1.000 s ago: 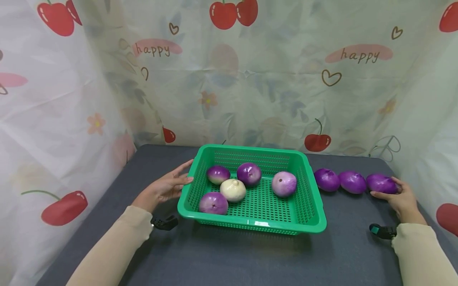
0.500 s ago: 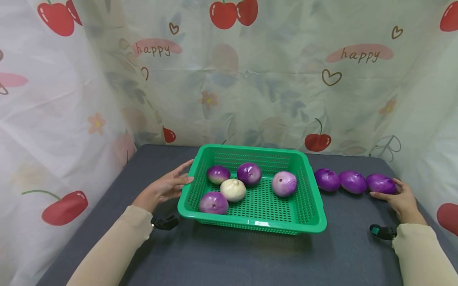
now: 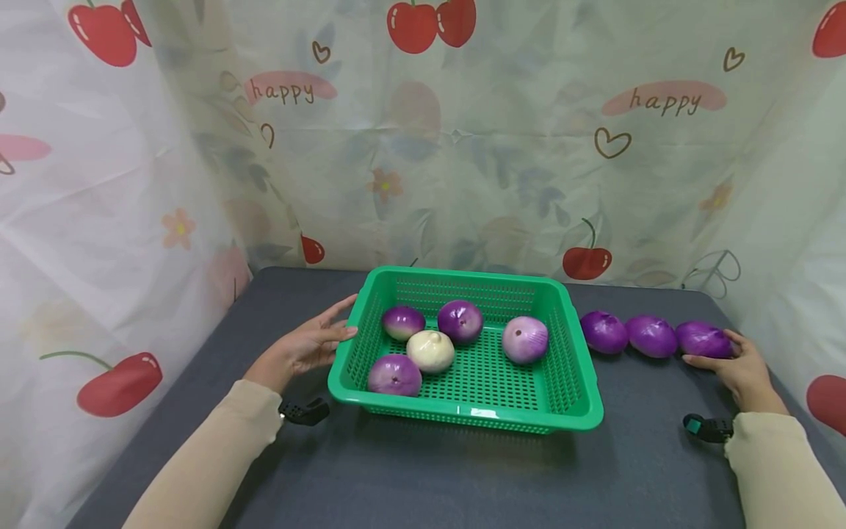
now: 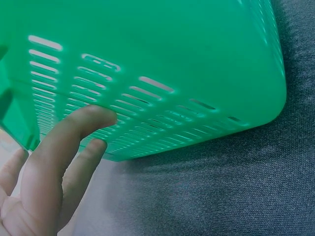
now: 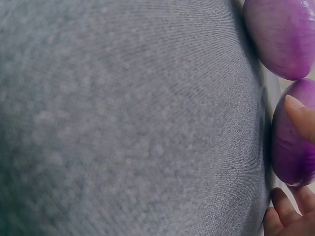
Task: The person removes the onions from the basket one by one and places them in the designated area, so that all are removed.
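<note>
End onion (image 3: 702, 340): purple, glossy, at the right end of a row of three on the desk (image 3: 449, 485). Probably light, firm, slightly slippery; best taken across its rounded flanks.
Right hand (image 3: 747, 376): holding that onion, thumb on the near side, fingers about its outer end.
Middle onion (image 3: 651, 337) and inner onion (image 3: 604, 333): alongside, in line.
Green basket (image 3: 463, 417): likely light, somewhat flexible plastic; rim the natural hold. Contents: four purple onions (image 3: 461, 322), one white onion (image 3: 430, 353).
Left hand (image 3: 297, 349): spread, fingers touching the basket's left end.

the right wrist view's edge crops the right hand (image 3: 747, 371) and the purple onion (image 5: 290, 157) it pinches.
</note>
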### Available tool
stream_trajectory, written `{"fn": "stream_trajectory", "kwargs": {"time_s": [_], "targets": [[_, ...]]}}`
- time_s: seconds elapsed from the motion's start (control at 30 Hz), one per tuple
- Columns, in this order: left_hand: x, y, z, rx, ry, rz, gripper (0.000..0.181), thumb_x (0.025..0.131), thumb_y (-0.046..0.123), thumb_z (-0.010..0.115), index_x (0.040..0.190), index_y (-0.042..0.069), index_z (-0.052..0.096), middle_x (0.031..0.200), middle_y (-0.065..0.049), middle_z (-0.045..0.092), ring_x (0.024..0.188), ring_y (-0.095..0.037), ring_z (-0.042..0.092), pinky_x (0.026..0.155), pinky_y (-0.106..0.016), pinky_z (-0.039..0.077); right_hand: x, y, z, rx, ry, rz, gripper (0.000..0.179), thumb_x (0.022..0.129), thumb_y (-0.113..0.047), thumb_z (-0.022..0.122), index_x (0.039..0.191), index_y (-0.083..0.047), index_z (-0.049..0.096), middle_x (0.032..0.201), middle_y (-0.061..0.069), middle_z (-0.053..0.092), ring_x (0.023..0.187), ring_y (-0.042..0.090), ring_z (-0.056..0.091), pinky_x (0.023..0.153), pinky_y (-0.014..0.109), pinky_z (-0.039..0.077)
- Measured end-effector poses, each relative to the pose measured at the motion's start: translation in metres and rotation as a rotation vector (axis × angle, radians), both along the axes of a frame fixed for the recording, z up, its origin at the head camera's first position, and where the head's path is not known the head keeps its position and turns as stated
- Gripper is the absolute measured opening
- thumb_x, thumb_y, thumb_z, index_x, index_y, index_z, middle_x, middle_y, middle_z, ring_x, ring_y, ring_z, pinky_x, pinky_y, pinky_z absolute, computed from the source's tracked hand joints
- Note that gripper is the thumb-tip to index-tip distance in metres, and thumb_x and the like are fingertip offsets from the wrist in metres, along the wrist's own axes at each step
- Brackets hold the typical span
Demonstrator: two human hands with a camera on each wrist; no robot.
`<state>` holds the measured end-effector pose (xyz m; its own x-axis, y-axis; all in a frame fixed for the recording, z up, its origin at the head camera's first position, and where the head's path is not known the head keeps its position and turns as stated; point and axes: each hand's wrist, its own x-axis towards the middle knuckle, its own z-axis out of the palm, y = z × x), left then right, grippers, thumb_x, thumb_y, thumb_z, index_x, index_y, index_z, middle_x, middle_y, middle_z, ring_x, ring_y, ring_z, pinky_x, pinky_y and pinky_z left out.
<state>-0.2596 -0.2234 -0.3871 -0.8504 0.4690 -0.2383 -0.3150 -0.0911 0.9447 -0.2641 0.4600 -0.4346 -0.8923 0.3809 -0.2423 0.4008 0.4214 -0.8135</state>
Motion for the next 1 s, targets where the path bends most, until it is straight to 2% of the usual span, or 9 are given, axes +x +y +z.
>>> {"fn": "stream_trajectory", "kwargs": {"time_s": [0.07,0.23,0.37,0.63,0.87,1.0], "targets": [[0.000,0.000,0.000,0.001,-0.001,0.000,0.079,0.099,0.005,0.052,0.156,0.035,0.006,0.159,-0.018,0.021,0.094,-0.018,0.071,0.081,-0.040,0.059,-0.001,0.001,-0.001,0.004,0.001,0.000,0.121,0.075,-0.039,0.083,0.155,-0.007,-0.003,0.157,0.030,-0.006,0.142,0.053,0.003,0.113,0.067,0.015],[-0.001,0.000,-0.001,-0.001,-0.001,0.000,0.079,0.099,0.005,0.052,0.156,0.035,0.006,0.159,-0.018,0.021,0.094,-0.018,0.071,0.081,-0.040,0.059,0.000,0.000,0.002,0.005,0.016,0.028,0.113,0.082,-0.030,0.078,0.154,-0.005,-0.005,0.156,0.031,-0.006,0.142,0.054,0.002,0.113,0.068,0.013],[-0.001,0.000,-0.001,0.001,-0.003,-0.002,0.080,0.099,0.005,0.053,0.156,0.035,0.006,0.159,-0.018,0.021,0.094,-0.019,0.071,0.081,-0.040,0.059,0.004,-0.003,0.004,-0.002,0.016,0.045,0.110,0.085,-0.030,0.075,0.153,-0.003,-0.008,0.155,0.031,-0.008,0.142,0.054,-0.001,0.112,0.069,0.011],[-0.001,0.000,0.000,0.012,-0.006,-0.013,0.079,0.100,0.005,0.052,0.156,0.035,0.006,0.158,-0.019,0.021,0.092,-0.019,0.071,0.080,-0.039,0.059,0.006,-0.002,0.005,-0.020,-0.001,0.060,0.114,0.085,-0.037,0.073,0.152,-0.004,-0.012,0.154,0.031,-0.011,0.141,0.056,-0.003,0.112,0.070,0.010],[0.000,0.001,0.000,0.007,-0.008,-0.009,0.081,0.099,0.007,0.055,0.156,0.035,0.006,0.159,-0.019,0.020,0.093,-0.019,0.071,0.080,-0.039,0.059,0.005,0.002,0.010,0.056,-0.057,0.110,0.113,0.090,-0.054,0.059,0.148,0.007,-0.017,0.150,0.039,-0.015,0.138,0.059,-0.004,0.110,0.072,0.012],[0.000,0.000,0.000,-0.011,0.001,0.002,0.080,0.098,0.008,0.056,0.156,0.035,0.007,0.159,-0.018,0.021,0.093,-0.018,0.071,0.078,-0.038,0.060,0.006,0.003,0.021,0.046,-0.047,0.130,0.111,0.092,-0.059,0.052,0.147,0.008,-0.018,0.149,0.041,-0.014,0.138,0.059,-0.005,0.110,0.072,0.010]]}}
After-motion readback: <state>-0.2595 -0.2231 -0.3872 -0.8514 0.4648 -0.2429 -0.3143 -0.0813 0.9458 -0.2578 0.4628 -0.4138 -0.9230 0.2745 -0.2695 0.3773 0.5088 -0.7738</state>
